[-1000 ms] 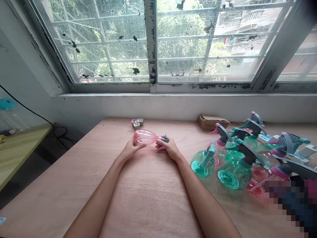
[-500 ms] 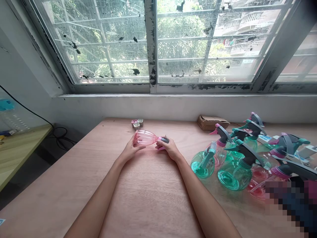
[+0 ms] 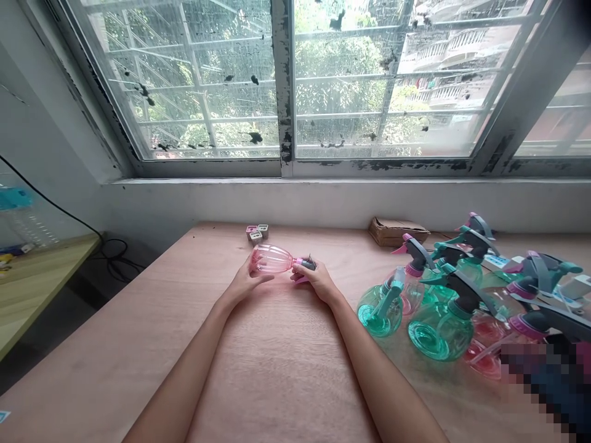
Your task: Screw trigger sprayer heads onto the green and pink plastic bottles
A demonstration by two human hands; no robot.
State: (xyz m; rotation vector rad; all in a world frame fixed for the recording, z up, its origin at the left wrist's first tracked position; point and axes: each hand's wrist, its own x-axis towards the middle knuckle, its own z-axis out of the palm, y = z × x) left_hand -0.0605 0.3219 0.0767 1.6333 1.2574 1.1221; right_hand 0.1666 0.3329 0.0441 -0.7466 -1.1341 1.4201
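A clear pink spray bottle (image 3: 271,259) lies on its side between my two hands over the wooden table (image 3: 272,369). Its base points left, and its dark grey and pink spray head points right. Wrapped round the base end is my left hand (image 3: 242,278). My right hand (image 3: 316,277) grips the spray head and collar, with the fingers partly hiding it. The pink trigger shows below those fingers. Just behind the bottle sit several small square blocks (image 3: 255,236), pinkish and grey.
Several green and pink spray bottles (image 3: 441,329) stand crowded on the right. A brown cardboard box (image 3: 398,231) lies at the back edge, with a white power strip (image 3: 570,289) behind the bottles. A lower wooden surface (image 3: 41,280) and black cables (image 3: 117,255) are at left.
The whole view has shifted slightly, with things sitting a little lower in the picture. Both hands keep the same hold on the pink spray bottle.
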